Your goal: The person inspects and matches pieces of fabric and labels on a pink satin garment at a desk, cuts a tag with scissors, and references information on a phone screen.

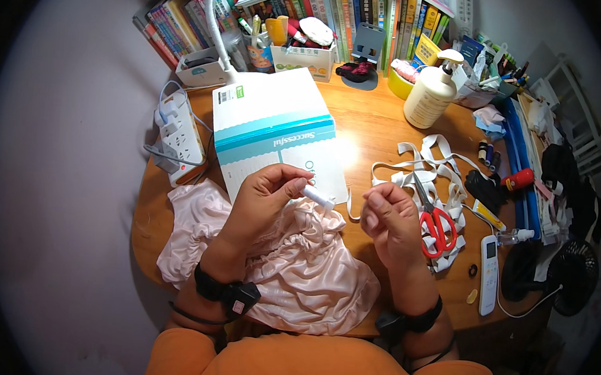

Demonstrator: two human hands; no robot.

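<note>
Between the thumb and forefinger of my left hand (265, 201) is a small white spool of thread (318, 196), held over the cloth. My right hand (392, 222) is raised a short way to the right of it, its thumb and forefinger pinched together. Whether a fine thread runs between those fingertips is too small to tell. Beneath both arms lies a pale pink satin garment (319, 288) with gathered, ruffled parts. Red-handled scissors (441, 231) rest on a tangle of white elastic band (457, 185), just right of my right hand.
A white and teal folder (274, 112) lies behind the garment. A power strip (183, 143) sits at the left edge. Farther right are a cream pump bottle (429, 97), small thread spools (489, 153), a remote control (489, 274) and a small black fan (571, 277). A lamp neck (215, 25) rises behind.
</note>
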